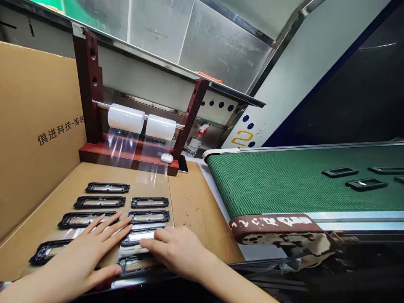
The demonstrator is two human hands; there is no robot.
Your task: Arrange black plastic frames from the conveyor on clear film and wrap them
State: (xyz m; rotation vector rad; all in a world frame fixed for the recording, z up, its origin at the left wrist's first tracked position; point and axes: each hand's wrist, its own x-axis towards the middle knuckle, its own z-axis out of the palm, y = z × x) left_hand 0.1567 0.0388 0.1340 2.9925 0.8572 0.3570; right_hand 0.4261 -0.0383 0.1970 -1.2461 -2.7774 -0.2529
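Head view, left hand (82,252) and right hand (176,250) flat, fingers spread, gripping nothing, pressing seemingly clear film over black rectangular plastic frames (149,216), green conveyor belt (277,185) beside, brown cardboard wall (34,126) left.

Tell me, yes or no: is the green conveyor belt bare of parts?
No. Several black frames lie on the green conveyor belt toward its right side.
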